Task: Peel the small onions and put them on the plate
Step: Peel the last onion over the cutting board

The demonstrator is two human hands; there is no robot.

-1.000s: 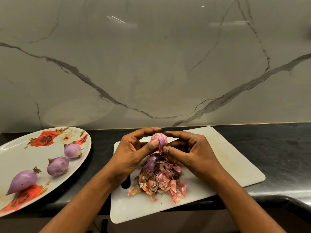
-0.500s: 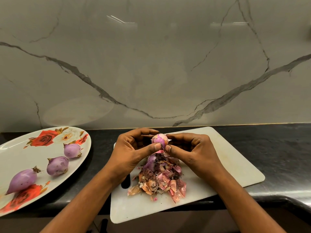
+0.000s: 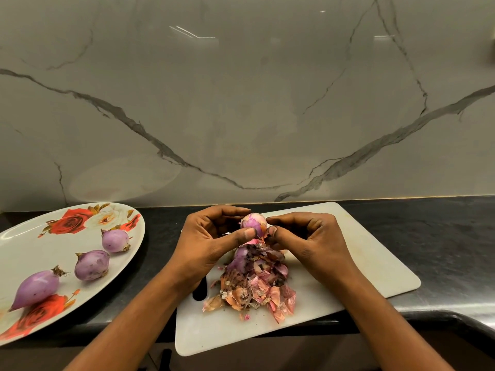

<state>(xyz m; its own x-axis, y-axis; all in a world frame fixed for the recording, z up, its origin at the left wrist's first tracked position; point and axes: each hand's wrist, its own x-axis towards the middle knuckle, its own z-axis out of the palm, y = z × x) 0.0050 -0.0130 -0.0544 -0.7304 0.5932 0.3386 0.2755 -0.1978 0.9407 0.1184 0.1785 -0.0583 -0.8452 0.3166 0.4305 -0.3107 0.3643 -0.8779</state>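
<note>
Above the white cutting board [image 3: 361, 266], both hands meet around one small onion [image 3: 252, 224]. The left hand [image 3: 211, 242] curls about it, its fingers [image 3: 247, 232] pinched against the bulb's near side. The right hand [image 3: 308, 239] closes in from the other side, its fingers [image 3: 272, 231] nipping at a shred of skin on the bulb's lower edge. Directly beneath the held onion, on the board, sits one heap of peelings [image 3: 254, 287], pink, orange and dark purple, with one more purple bulb [image 3: 241, 257] half buried at its top. To the left of the board, on the dark counter [image 3: 442, 236], lies one oval plate [image 3: 21, 247] printed with red roses. Three peeled onions [image 3: 92, 265] rest on it in a loose diagonal row, apart from one another.
</note>
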